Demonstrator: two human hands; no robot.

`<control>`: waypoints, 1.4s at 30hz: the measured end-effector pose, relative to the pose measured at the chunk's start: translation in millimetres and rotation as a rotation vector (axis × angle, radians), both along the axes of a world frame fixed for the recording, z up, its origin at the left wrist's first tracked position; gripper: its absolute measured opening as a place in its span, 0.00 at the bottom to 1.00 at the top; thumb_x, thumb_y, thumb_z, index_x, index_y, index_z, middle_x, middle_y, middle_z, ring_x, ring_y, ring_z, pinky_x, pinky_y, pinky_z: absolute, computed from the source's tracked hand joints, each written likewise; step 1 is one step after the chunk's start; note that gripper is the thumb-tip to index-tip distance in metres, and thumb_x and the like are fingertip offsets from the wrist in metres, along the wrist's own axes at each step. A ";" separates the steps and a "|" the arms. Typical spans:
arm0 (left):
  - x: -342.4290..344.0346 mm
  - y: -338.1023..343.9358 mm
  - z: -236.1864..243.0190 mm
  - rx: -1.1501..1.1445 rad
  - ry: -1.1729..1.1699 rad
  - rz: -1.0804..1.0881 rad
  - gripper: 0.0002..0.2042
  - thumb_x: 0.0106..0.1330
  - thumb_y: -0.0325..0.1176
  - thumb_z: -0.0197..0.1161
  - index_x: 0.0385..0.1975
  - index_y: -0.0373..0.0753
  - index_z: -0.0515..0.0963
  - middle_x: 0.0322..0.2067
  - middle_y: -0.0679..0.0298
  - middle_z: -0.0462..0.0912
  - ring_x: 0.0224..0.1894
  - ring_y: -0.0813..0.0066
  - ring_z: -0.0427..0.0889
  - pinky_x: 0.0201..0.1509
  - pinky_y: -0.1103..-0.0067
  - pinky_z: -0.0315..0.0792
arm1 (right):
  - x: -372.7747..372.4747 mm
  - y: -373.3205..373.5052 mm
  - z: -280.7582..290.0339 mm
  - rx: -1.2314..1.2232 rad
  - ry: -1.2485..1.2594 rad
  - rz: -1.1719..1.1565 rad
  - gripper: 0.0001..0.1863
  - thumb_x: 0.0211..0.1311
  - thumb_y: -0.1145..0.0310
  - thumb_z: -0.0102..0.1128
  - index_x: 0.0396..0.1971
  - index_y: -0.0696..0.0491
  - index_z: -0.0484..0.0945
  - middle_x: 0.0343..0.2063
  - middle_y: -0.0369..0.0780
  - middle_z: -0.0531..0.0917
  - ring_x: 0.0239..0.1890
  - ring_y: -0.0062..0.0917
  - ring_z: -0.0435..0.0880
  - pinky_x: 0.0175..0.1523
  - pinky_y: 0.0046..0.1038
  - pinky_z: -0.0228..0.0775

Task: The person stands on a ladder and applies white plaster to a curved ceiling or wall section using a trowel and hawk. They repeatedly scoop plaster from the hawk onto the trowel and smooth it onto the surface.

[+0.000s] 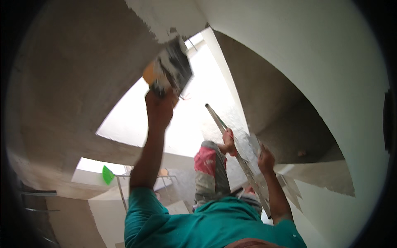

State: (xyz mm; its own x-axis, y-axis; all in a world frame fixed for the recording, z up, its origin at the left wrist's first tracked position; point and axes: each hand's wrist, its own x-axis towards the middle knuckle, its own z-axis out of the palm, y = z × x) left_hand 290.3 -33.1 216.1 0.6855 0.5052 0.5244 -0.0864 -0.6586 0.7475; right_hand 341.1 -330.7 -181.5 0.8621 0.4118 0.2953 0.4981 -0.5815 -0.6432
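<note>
Raised high, my left hand grips the handle of a trowel, its broad dark blade smeared with pale material and blurred by motion. The blade is close to the edge of a rough grey-brown surface; whether they touch I cannot tell. A patch of white coating covers part of that surface. Lower and to the right, my right hand is closed around a flat grey tool, perhaps a scraper or second trowel, seen nearly edge-on.
Below, my bent leg has a pink patch at the knee. My foot rests by a long narrow metal bar. A green broom head and a metal frame stand lower left. A smooth white wall curves along the right.
</note>
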 end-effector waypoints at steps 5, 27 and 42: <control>136.9 72.9 102.5 1.599 -0.142 0.429 0.26 0.55 0.24 0.60 0.57 0.40 0.68 0.51 0.55 0.75 0.51 0.54 0.75 0.54 0.56 0.67 | -94.8 -85.9 -98.8 -0.232 0.575 -0.121 0.20 0.51 0.69 0.59 0.47 0.53 0.76 0.41 0.49 0.81 0.44 0.48 0.79 0.47 0.44 0.71; 266.2 160.5 105.1 1.788 -0.091 0.759 0.27 0.58 0.29 0.56 0.61 0.47 0.65 0.59 0.59 0.68 0.59 0.52 0.68 0.60 0.50 0.59 | -175.2 -175.2 -152.2 -0.270 0.907 -0.394 0.20 0.43 0.75 0.56 0.41 0.60 0.75 0.41 0.56 0.79 0.47 0.53 0.76 0.52 0.45 0.68; 278.0 143.3 152.1 1.685 -0.100 0.934 0.21 0.64 0.31 0.49 0.59 0.38 0.68 0.59 0.60 0.71 0.60 0.50 0.68 0.68 0.51 0.50 | -196.3 -181.5 -147.5 -0.400 1.029 -0.422 0.26 0.44 0.74 0.59 0.48 0.61 0.73 0.44 0.54 0.79 0.50 0.49 0.77 0.54 0.43 0.69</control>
State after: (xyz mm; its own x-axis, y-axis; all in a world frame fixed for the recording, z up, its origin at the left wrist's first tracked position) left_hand 568.3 110.2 368.2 0.4802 -0.3529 0.8030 0.6708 -0.4421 -0.5954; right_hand 144.8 -512.2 -329.0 0.7089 -0.0568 -0.7030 -0.4279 -0.8270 -0.3647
